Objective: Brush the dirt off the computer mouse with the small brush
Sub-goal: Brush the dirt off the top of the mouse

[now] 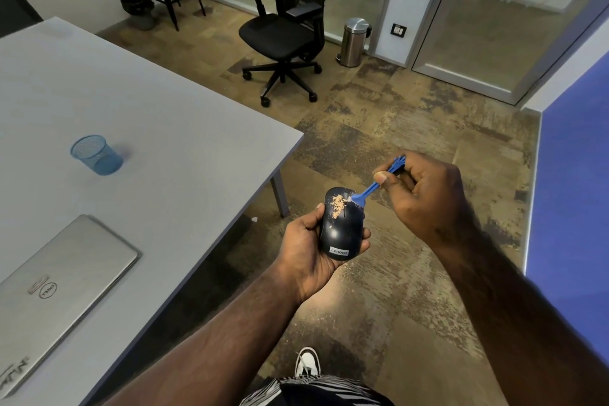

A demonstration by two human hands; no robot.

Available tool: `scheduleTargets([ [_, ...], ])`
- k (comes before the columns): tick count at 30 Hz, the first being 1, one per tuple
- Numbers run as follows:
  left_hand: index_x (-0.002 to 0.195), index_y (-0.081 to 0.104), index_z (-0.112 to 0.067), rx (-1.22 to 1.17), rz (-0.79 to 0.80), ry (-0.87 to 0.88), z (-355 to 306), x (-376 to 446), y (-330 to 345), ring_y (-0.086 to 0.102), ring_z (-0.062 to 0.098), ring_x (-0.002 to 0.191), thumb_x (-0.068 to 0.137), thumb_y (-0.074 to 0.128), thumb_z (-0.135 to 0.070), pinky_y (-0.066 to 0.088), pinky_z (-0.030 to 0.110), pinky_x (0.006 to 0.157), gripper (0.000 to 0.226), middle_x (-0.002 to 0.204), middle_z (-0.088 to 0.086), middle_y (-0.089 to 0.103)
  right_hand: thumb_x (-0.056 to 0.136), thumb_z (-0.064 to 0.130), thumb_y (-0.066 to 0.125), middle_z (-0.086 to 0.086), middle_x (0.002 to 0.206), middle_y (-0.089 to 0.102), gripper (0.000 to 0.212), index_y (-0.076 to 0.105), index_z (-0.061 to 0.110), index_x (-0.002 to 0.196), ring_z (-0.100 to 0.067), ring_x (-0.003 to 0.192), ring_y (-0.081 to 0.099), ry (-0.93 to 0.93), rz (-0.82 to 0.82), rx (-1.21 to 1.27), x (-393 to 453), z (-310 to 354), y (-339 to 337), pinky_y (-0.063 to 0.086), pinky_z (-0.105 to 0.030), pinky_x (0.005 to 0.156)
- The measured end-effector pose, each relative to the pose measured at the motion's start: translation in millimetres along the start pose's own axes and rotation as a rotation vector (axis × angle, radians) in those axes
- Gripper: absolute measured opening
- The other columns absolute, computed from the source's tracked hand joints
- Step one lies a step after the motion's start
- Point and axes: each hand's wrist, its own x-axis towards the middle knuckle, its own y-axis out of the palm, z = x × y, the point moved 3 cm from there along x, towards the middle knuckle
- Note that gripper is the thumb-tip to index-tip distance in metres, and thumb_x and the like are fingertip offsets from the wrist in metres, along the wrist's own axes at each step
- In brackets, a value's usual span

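Note:
A dark computer mouse (342, 227) with a Lenovo label lies in my left hand (306, 247), which grips it from below over the carpet, right of the table. A patch of tan dirt (336, 206) covers its front half beside the scroll wheel. My right hand (425, 194) pinches the handle of a small blue brush (374, 188) between thumb and fingers. The brush head touches the mouse's front right, just beside the dirt.
A grey table (148, 142) stands to my left with a closed silver laptop (56, 293) and a blue mesh cup (96, 155) lying on its side. A black office chair (283, 33) and a steel bin (354, 41) stand farther off. A blue partition (573, 208) is at right.

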Motion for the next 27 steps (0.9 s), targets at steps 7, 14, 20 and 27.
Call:
scheduleTargets([
  [7, 0.121, 0.058, 0.005, -0.002, 0.02, 0.001, 1, -1, 1, 0.064, 0.037, 0.088, 0.099, 0.035, -0.037, 0.059, 0.042, 0.073, 0.053, 0.109, 0.024, 0.065, 0.092, 0.015, 0.067, 0.012, 0.055, 0.046, 0.005, 0.072, 0.013, 0.091, -0.004, 0.044, 0.037, 0.074, -0.06, -0.061, 5, -11, -2, 0.028, -0.021, 0.047],
  [14, 0.128, 0.054, 0.005, -0.008, 0.022, 0.007, -1, -1, 2, 0.064, 0.037, 0.089, 0.1, 0.033, -0.038, 0.06, 0.041, 0.071, 0.055, 0.113, 0.025, 0.063, 0.087, 0.036, 0.06, -0.002, 0.056, 0.055, 0.016, 0.069, 0.022, 0.087, -0.018, 0.045, 0.046, 0.107, -0.105, 0.16, -4, -16, -4, 0.041, -0.036, 0.039],
  [20, 0.13, 0.054, 0.003, -0.007, 0.028, -0.021, 4, 0, 1, 0.063, 0.038, 0.089, 0.099, 0.034, -0.038, 0.06, 0.042, 0.071, 0.055, 0.118, 0.024, 0.061, 0.093, 0.028, 0.066, -0.002, 0.07, 0.066, 0.012, 0.068, 0.016, 0.089, -0.021, 0.06, 0.066, 0.315, -0.115, 0.055, 5, -39, 8, 0.057, -0.042, 0.055],
  [27, 0.128, 0.055, 0.004, -0.017, 0.038, -0.018, 2, 0, 0, 0.064, 0.038, 0.089, 0.099, 0.033, -0.037, 0.06, 0.042, 0.072, 0.055, 0.116, 0.023, 0.063, 0.092, 0.015, 0.067, 0.004, 0.065, 0.069, 0.019, 0.065, 0.026, 0.076, -0.009, 0.058, 0.068, 0.48, -0.138, 0.403, 3, -45, 10, 0.057, -0.026, 0.049],
])
